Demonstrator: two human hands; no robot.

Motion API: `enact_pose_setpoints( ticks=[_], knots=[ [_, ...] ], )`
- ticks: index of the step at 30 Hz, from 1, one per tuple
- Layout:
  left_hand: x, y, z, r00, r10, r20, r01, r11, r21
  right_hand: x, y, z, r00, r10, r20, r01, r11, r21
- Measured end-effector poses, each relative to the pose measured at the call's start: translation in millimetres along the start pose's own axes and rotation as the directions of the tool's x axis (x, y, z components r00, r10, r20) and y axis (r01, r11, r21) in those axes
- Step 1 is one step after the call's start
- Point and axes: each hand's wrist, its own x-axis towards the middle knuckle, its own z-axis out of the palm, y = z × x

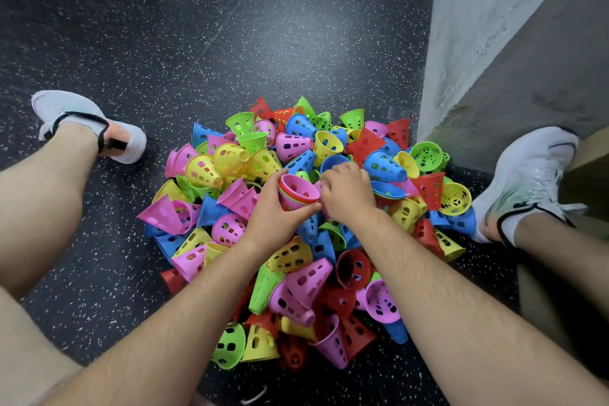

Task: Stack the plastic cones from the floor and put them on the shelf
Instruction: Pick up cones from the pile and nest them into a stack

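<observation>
looking down between two bare legs at a heap of small plastic cones on a dark speckled floor: pink, yellow, green, blue and red, pierced with holes, tipped every way.

at the middle of the heap, near its top: left hand wrapped around a short nested stack, pink cone innermost, red and green rims showing under it. wide mouth of the stack turned up and slightly right, long axis close to upright.

just right of the stack, touching its rim: right hand, knuckles up, fingers curled. a sliver of pink beneath it, but impossible to tell whether gripping a cone or only resting there.

right hand nearer to the loose blue cone on the heap's right side; left hand taken up with the stack. probably next: another cone, narrow end first, into the open mouth, its axis lined up with the stack's.

most of the heap not yet stacked. white shoes at the heap's left and right edges, grey wall beyond its right side. no shelf in view.
</observation>
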Motion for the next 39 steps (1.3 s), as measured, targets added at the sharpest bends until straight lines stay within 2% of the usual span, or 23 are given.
enact_pose_setpoints(
  ticks=[2,4,7,9,16,20,24,26,28,32,37,39],
  knots=[
    [-1.3,1.3,-0.3,1.0,-0.006,0.007,0.006,1.0,0.008,1.9,4.4,-3.4,0.989,0.102,-0.108,-0.103,0.995,-0.002],
    [-2.9,2.5,-0.1,1.0,-0.014,0.019,0.014,1.0,0.011,7.7,10.2,-6.9,0.985,0.172,-0.022,-0.173,0.981,-0.085],
    [-4.6,4.1,0.2,0.999,-0.019,0.031,0.018,1.0,0.016,21.9,15.7,-7.5,0.975,0.16,0.154,-0.119,0.962,-0.245],
    [-5.5,5.8,-0.3,0.999,-0.019,0.027,0.019,1.0,0.012,27.9,15.8,-6.5,0.972,0.161,0.172,-0.114,0.96,-0.254],
    [-8.9,5.2,-2.1,1.0,-0.021,0.019,0.02,0.999,0.025,37.8,4.5,1.7,0.974,0.226,0.02,-0.22,0.963,-0.157],
    [-10.7,3.2,-7.4,0.999,-0.031,0.009,0.03,0.999,0.036,43.8,7.2,0.2,0.974,0.197,-0.116,-0.201,0.979,-0.027],
    [-11.0,1.9,-8.3,0.999,-0.035,0.014,0.035,0.998,0.051,43.8,17.4,-9.3,0.979,0.176,-0.104,-0.178,0.984,-0.012],
    [-10.5,1.6,-9.0,0.999,-0.036,0.017,0.036,0.998,0.05,39.7,23.4,-18.7,0.974,0.189,-0.125,-0.179,0.98,0.084],
    [-10.2,2.6,-9.9,0.999,-0.033,0.019,0.032,0.998,0.056,30.9,28.7,-29.0,0.97,0.197,-0.145,-0.153,0.952,0.265],
    [-11.3,6.2,-12.3,1.0,-0.022,0.015,0.022,0.998,0.053,8.5,29.3,-57.9,0.969,0.204,-0.14,-0.092,0.821,0.563],
    [-14.7,11.0,-13.8,1.0,-0.009,0.008,0.009,1.0,0.01,2.7,5.2,-85.0,0.99,0.139,0.03,-0.112,0.634,0.765],
    [-16.6,12.1,-15.9,1.0,0.004,0.012,-0.004,1.0,-0.013,-0.5,-7.7,-88.6,0.989,0.022,0.148,-0.126,0.649,0.75]
  ],
)
